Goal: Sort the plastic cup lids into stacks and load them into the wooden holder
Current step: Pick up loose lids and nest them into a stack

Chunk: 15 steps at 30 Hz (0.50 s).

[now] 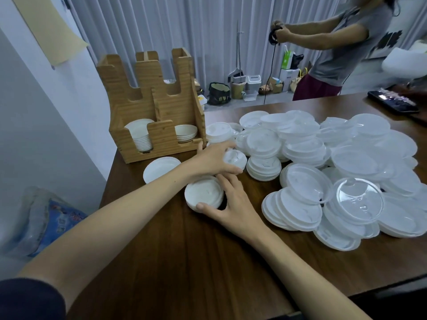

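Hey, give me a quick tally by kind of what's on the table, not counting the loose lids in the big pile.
Wooden holder: 1
Lid stacks in the holder's front slots: 2
Phone: 1
Hands at the lids, left hand and right hand: 2
Total: 6

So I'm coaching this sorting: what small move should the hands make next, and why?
Probably set the small white domed lid in the left hand onto the short white lid stack the right hand steadies; both look alike, and the wooden holder has room.
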Tool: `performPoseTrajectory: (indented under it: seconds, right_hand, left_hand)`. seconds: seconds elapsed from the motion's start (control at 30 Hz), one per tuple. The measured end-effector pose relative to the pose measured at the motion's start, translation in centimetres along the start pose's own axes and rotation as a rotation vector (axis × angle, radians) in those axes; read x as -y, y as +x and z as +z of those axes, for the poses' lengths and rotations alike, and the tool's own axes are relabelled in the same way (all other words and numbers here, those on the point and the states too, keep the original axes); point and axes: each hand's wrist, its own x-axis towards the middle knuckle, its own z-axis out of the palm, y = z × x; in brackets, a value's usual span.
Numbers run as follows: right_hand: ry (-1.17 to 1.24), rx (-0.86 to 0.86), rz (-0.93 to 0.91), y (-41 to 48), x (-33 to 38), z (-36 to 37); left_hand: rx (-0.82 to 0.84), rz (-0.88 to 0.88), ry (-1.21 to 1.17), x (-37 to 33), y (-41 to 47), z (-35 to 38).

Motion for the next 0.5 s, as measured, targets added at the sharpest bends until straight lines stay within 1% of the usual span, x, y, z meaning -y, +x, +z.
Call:
performPoseTrajectory:
  seconds: [0.13, 0.17, 0.23, 0.3, 0.33, 0.4, 0.5]
  right_hand:
    - [0.012, -0.001, 0.03, 0.1, -0.1, 0.1]
    - [0.02, -0.016, 0.037, 0.0, -0.1, 0.1]
    - [0.034, -0.106, 0.04, 0.1, -0.2, 0.0]
    - [0.029, -0.257, 0.039, 0.3, -0.2, -0.3]
    - [0.018, -0.324, 0.044, 0.5, -0.3, -0.5]
    - [-0.013, -0.398, 0.066, 0.8, -0.4, -0.8]
    - [-0.022, -0.405, 0.099, 1.0, -0.6, -1.0]
  left_hand:
    - [-0.034, -0.006, -0.06, 1.2, -0.5, -0.2]
    - [-0.048, -0.008, -0.107, 1.5, -0.5, -0.2]
    - [-0.071, 0.011, -0.253, 1.9, -0.6, -0.3]
    - [-0.087, 0.05, -0.349, 2.0, -0.7, -0.7]
    - [-0.11, 0.078, -0.353, 2.0, -0.8, -0.8]
    - [-0.197, 0.149, -0.258, 2.1, -1.0, -0.9]
    - [-0.316, 0.258, -0.094, 2.7, -1.2, -0.5]
